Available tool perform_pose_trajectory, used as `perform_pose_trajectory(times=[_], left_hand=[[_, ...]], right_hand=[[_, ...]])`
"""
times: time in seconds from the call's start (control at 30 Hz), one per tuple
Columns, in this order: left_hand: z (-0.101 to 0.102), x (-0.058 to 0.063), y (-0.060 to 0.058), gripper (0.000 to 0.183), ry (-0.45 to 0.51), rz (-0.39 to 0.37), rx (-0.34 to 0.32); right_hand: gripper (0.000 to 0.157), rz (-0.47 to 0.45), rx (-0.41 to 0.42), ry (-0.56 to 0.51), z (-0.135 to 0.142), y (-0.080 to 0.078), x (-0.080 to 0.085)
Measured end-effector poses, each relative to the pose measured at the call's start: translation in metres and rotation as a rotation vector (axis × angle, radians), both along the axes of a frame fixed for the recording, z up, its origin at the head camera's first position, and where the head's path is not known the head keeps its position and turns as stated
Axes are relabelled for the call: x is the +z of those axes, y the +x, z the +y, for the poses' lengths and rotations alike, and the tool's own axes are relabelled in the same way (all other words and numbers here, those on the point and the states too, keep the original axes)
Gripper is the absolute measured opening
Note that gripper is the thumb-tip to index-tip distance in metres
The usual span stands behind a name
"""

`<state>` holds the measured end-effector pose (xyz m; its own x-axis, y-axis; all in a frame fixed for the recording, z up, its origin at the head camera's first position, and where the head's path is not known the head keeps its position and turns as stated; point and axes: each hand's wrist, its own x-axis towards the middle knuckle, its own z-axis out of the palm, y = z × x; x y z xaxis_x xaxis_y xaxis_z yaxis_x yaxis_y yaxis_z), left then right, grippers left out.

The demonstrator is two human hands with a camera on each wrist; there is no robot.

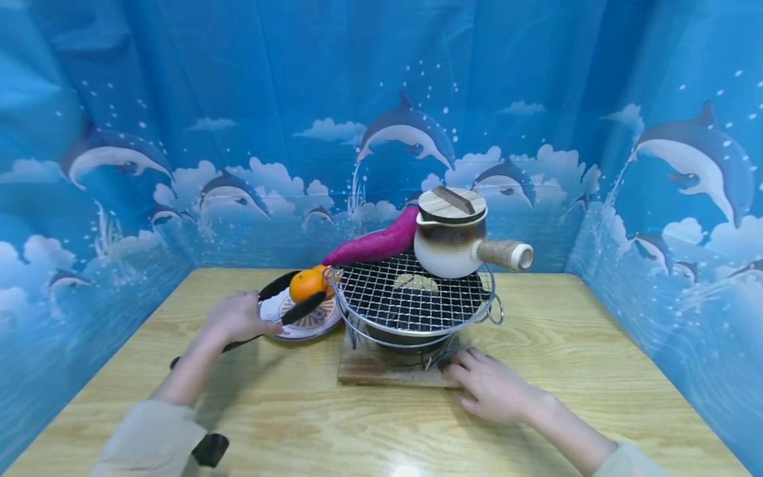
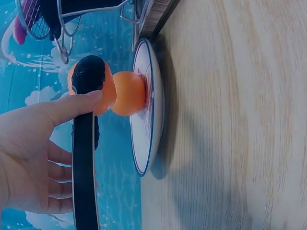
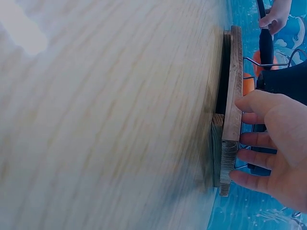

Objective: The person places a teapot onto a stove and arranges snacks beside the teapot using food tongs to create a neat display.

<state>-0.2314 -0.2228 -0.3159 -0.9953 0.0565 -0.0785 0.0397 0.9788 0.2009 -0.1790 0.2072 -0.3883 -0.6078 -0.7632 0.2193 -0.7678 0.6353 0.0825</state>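
Note:
My left hand (image 1: 241,318) grips black tongs (image 2: 85,177), thumb on the upper arm. Between the tong tips is an orange (image 1: 306,286), held above a patterned plate (image 1: 298,338). A second orange (image 2: 129,94) sits on that plate, just under the held one. My right hand (image 1: 491,387) touches the right front corner of a wooden board (image 1: 381,372), fingers only slightly bent. On the board stands a round stove with a wire grill (image 1: 411,311). The grill carries a purple sweet potato (image 1: 378,244) and a white-brown pot (image 1: 447,248) with a wooden lid.
The pot's rope-wrapped handle (image 1: 503,254) juts out to the right past the grill. Wire loops (image 1: 495,311) stick out from the grill's right side. Blue dolphin curtains (image 1: 286,99) surround the wooden table (image 1: 286,424) at the back and sides.

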Motion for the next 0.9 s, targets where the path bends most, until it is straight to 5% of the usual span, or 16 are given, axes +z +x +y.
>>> perform_pose_trajectory(times=[0.33, 0.9], left_hand=[[-0.009, 0.008, 0.003, 0.105, 0.001, -0.009, 0.049], [-0.016, 0.027, 0.004, 0.112, 0.030, 0.042, 0.073]], right_hand=[[0.032, -0.001, -0.002, -0.002, 0.000, -0.002, 0.000], [0.032, -0.005, 0.000, -0.006, 0.001, -0.003, -0.002]])
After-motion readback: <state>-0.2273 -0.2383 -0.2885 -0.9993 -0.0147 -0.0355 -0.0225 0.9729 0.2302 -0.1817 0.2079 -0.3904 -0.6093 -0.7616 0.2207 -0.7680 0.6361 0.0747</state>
